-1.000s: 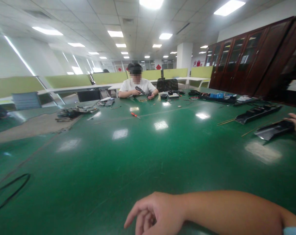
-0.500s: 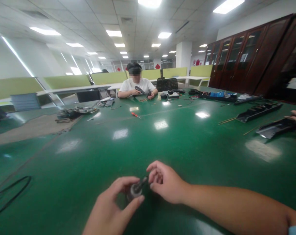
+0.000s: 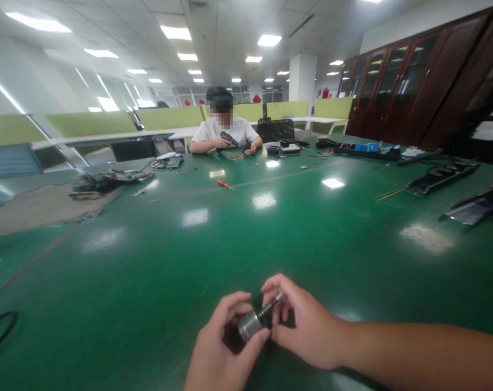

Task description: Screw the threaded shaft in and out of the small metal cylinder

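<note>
My left hand (image 3: 230, 345) grips a small metal cylinder with a thin stepped shaft (image 3: 250, 326), its thumb and fingers on either side of the round body. The shaft tilts up to the right, towards my right hand (image 3: 301, 323). There the fingers curve loosely behind the shaft's tip, and the thumb stays apart from them near the cylinder's edge. Whether those fingers touch the shaft I cannot tell. Both hands are low over the near part of the green table (image 3: 148, 293).
Across the table sits a person in a white shirt (image 3: 242, 130) with a power drill (image 3: 229, 138). A red screwdriver (image 3: 224, 184) lies mid-table. Black trays (image 3: 442, 178) with parts are at the right, a cable loop (image 3: 4, 331) at the left.
Both hands have shifted right in the picture as the view moved. The cylinder has turned so its side and shaft show more. At the right edge, the other person's hand has largely left view.
</note>
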The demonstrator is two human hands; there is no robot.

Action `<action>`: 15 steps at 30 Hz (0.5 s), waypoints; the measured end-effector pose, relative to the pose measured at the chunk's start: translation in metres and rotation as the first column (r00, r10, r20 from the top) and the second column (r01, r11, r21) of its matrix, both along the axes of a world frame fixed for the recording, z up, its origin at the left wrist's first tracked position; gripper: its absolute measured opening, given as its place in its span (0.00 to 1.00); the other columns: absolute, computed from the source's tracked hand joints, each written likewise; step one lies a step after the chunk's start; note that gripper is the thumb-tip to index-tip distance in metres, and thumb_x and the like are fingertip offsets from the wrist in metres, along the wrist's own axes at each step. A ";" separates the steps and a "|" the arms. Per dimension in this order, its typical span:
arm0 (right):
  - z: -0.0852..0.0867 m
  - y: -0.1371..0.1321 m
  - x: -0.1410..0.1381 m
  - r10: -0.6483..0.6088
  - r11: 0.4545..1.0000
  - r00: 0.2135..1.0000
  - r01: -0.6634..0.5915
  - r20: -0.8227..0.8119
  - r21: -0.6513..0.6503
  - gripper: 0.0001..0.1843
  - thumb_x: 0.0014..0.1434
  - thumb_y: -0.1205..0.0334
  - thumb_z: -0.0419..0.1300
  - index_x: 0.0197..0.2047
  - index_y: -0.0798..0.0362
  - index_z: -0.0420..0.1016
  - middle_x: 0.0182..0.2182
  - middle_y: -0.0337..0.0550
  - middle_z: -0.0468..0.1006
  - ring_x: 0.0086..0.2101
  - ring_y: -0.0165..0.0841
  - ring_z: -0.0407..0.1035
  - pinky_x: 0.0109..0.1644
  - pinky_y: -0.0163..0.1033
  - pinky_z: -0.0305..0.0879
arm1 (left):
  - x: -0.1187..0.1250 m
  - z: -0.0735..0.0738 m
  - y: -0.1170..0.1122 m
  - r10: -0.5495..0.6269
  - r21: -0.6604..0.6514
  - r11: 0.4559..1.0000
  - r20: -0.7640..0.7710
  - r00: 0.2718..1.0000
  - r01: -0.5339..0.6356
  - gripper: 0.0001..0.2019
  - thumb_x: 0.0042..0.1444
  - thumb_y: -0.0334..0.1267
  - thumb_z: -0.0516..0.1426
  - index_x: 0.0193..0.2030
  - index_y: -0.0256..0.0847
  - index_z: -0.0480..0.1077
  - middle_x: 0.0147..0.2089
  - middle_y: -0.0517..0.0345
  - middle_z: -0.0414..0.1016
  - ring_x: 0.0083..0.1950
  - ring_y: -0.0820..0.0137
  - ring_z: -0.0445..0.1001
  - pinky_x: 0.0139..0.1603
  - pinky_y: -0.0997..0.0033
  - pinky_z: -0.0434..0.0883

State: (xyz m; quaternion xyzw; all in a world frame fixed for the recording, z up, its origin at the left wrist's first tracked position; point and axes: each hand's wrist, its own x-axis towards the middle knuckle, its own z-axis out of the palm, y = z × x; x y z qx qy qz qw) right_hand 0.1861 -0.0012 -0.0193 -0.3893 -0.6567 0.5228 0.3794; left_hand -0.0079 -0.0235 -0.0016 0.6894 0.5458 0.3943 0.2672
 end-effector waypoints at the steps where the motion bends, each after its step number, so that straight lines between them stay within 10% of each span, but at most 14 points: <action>1: 0.000 0.000 0.000 0.001 1.000 1.000 -0.001 -0.007 -0.001 0.29 0.49 0.78 0.60 0.53 0.47 0.64 0.42 0.36 0.71 0.33 0.27 0.66 0.37 0.34 0.63 | 0.001 0.000 0.000 -0.003 -0.017 1.000 0.012 1.000 0.004 0.16 0.52 0.39 0.65 0.48 0.45 0.72 0.40 0.60 0.81 0.41 0.64 0.81 0.43 0.72 0.77; 15: 0.005 0.005 0.002 0.032 0.995 0.998 -0.037 -0.048 -0.096 0.11 0.52 0.73 0.61 0.39 0.53 0.74 0.28 0.34 0.70 0.28 0.27 0.61 0.34 0.34 0.59 | 0.003 0.006 0.002 -0.035 -0.039 0.999 0.056 0.998 0.038 0.08 0.51 0.37 0.65 0.40 0.48 0.76 0.36 0.66 0.81 0.37 0.69 0.79 0.39 0.77 0.73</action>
